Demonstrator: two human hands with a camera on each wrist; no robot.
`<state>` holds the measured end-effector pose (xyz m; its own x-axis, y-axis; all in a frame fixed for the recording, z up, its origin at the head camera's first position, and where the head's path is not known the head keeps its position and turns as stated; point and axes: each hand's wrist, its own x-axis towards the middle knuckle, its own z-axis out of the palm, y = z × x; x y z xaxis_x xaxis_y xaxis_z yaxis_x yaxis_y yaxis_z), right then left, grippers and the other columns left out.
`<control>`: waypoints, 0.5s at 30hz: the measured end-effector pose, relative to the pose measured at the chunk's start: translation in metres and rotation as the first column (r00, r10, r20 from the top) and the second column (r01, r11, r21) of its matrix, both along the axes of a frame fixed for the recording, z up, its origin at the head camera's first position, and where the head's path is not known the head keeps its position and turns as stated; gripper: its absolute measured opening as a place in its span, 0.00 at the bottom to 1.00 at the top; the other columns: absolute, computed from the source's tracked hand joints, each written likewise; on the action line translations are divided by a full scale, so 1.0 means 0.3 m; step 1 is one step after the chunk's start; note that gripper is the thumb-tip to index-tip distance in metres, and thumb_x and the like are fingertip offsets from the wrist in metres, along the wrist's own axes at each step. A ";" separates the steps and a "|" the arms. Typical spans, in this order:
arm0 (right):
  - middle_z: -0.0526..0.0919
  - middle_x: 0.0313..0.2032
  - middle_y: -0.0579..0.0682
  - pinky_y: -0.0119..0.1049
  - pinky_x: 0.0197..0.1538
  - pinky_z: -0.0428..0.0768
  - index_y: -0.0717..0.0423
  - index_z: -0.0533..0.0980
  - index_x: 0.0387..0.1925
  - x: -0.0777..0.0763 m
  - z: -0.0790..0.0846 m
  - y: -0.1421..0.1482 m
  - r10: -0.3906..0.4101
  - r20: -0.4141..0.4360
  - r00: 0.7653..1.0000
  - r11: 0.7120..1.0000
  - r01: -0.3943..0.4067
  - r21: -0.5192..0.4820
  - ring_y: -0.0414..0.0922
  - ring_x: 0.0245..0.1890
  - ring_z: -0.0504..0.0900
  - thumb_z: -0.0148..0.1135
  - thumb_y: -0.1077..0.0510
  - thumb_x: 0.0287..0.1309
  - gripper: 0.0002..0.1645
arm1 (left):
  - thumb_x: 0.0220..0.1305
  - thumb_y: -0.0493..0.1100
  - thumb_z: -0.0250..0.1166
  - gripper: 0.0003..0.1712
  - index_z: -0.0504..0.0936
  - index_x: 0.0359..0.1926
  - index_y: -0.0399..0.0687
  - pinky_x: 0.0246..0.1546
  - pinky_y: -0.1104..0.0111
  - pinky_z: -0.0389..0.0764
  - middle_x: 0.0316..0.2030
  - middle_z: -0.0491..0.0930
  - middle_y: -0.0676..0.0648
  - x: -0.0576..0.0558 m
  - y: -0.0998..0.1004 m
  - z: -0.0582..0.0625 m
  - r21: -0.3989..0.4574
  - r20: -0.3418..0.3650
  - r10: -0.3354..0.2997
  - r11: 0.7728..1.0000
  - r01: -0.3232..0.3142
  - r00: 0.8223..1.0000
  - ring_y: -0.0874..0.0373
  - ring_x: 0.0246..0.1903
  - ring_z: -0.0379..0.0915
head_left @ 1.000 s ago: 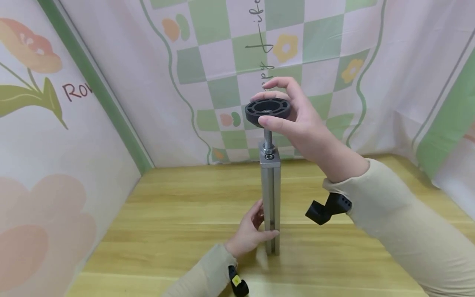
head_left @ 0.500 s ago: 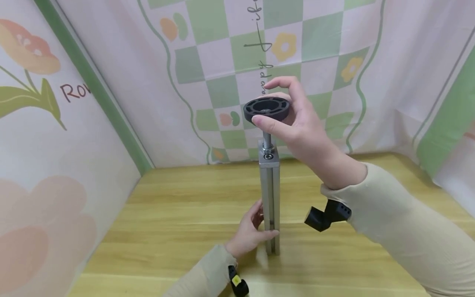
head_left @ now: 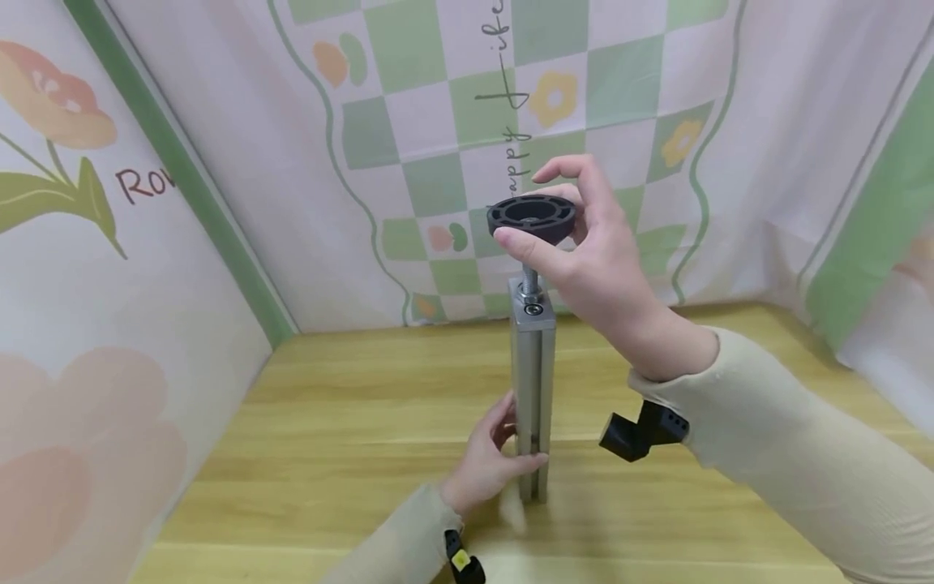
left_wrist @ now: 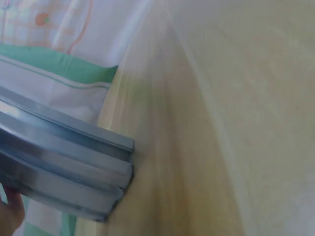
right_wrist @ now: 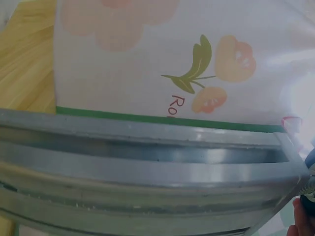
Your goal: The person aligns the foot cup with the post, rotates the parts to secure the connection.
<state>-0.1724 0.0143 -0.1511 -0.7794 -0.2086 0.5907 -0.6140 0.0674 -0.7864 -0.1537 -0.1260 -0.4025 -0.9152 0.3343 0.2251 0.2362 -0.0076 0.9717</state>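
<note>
In the head view an aluminium extrusion profile stands upright on the wooden table, a metal end plate on its top. A threaded stud with a nut rises from that plate and carries a black round levelling foot. My right hand holds the foot's rim between thumb and fingers, with the index finger raised off it. Low on the profile, my left hand grips it, thumb across the front. The left wrist view shows the profile's grooved lower end; the right wrist view shows its long side.
The wooden table extends around the profile. Patterned fabric hangs behind it, and a floral panel borders the table's left side. Black wrist mounts sit on both sleeves.
My right thumb has slid left along the foot's rim, and the right wrist has dropped slightly. The profile's top has tipped a little to the right. My left hand keeps its grip.
</note>
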 end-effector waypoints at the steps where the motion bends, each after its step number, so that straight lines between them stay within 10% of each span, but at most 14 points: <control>1: 0.78 0.40 0.49 0.29 0.35 0.76 0.50 0.63 0.48 0.002 -0.001 0.005 -0.007 0.002 1.000 1.000 0.007 0.005 0.45 0.33 0.78 0.64 0.63 0.54 0.24 | 0.49 0.29 0.69 0.50 0.57 0.71 0.51 0.59 0.65 0.68 0.54 0.70 0.42 0.006 -0.001 0.002 -0.010 0.005 0.019 1.000 -0.019 1.000 0.60 0.51 0.69; 15: 0.76 0.49 0.45 0.23 0.42 0.76 0.43 0.61 0.59 -0.082 -0.039 0.214 0.069 0.174 0.982 0.993 -0.084 0.078 0.39 0.45 0.77 0.58 0.63 0.60 0.28 | 0.41 0.35 0.76 0.44 0.70 0.64 0.41 0.49 0.64 0.73 0.50 0.73 0.43 -0.035 -0.125 0.064 -0.255 -0.148 0.186 0.942 -0.219 0.971 0.55 0.48 0.67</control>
